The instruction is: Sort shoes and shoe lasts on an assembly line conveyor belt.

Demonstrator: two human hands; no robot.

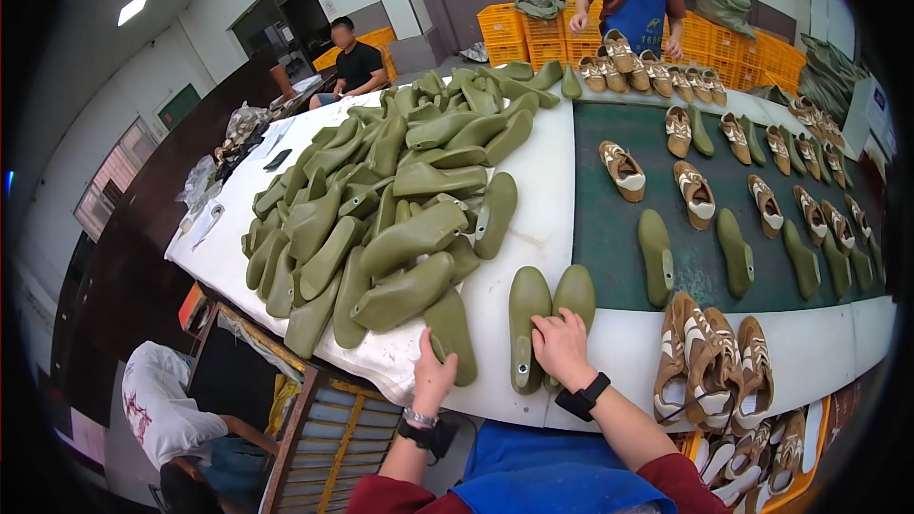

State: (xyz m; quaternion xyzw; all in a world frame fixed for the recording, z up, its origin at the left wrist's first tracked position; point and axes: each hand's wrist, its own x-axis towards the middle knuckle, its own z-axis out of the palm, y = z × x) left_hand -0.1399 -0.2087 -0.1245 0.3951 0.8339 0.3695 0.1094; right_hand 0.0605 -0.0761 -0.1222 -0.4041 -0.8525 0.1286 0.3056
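Observation:
My left hand (435, 374) is closed at the heel end of a green shoe last (451, 328) at the near edge of the pile (400, 171). My right hand (564, 347) curls over the heel part of another green shoe last (575, 291), partly hiding it. Close beside that one, on its left, lies a third last (528, 319), with a metal-rimmed hole near its heel. Both lasts in front of me point toe away on the white tabletop (500, 362).
Lasts and brown sneakers (693, 195) stand in rows on a green belt (619, 257) to the right. More sneakers (714, 362) cluster nearer me, above an orange crate (809, 457). A co-worker in a blue apron (636, 19) stands at the far end; others are at left.

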